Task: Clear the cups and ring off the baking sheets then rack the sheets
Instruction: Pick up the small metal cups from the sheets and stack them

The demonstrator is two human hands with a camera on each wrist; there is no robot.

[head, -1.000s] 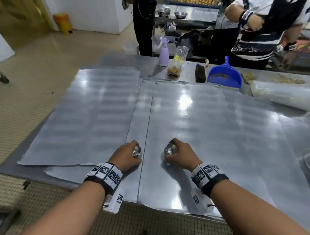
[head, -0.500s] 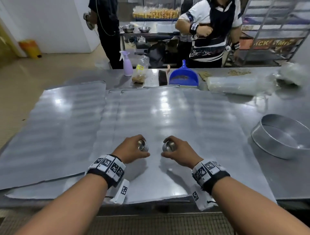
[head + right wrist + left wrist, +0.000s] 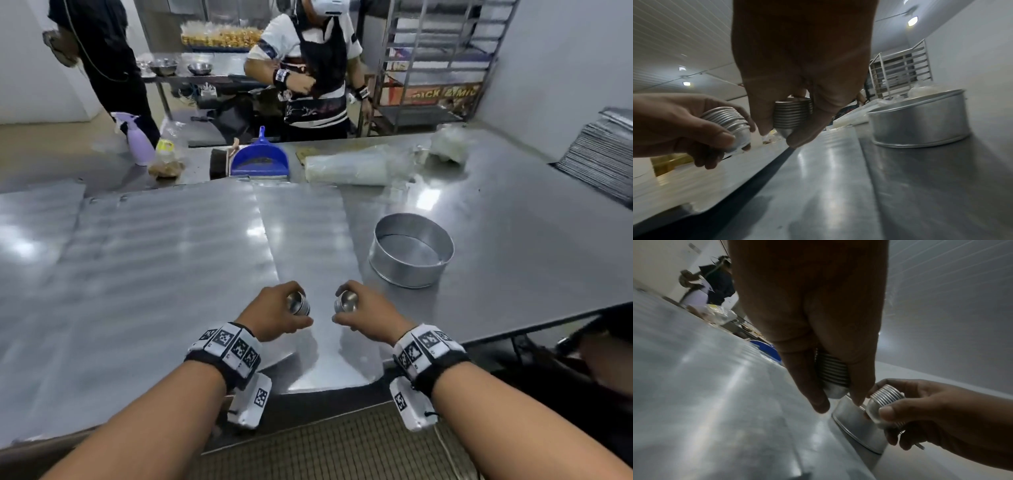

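My left hand (image 3: 286, 313) grips a nested stack of small ribbed metal cups (image 3: 300, 303), tilted with its mouth to the right. My right hand (image 3: 359, 313) grips a second such stack (image 3: 345, 301). Both stacks hang a little above the near end of a flat baking sheet (image 3: 305, 233); a wider sheet (image 3: 154, 257) lies to its left. In the wrist views fingers and thumb wrap the left stack (image 3: 833, 369) and the right stack (image 3: 793, 113). The round metal ring (image 3: 411, 250) stands on the table at the sheet's right edge, beyond my right hand.
The steel table (image 3: 513, 222) carries a blue dustpan (image 3: 258, 161), a spray bottle (image 3: 138, 144) and rolled plastic (image 3: 356, 168) at the back. A pile of sheets (image 3: 603, 154) sits far right. A tray rack (image 3: 442, 51) stands behind a person (image 3: 315, 68) across the table.
Both hands have carried their cup stacks to the right, off the sheet's surface and closer to the ring. The head view has swung right, bringing the ring and rack into sight.
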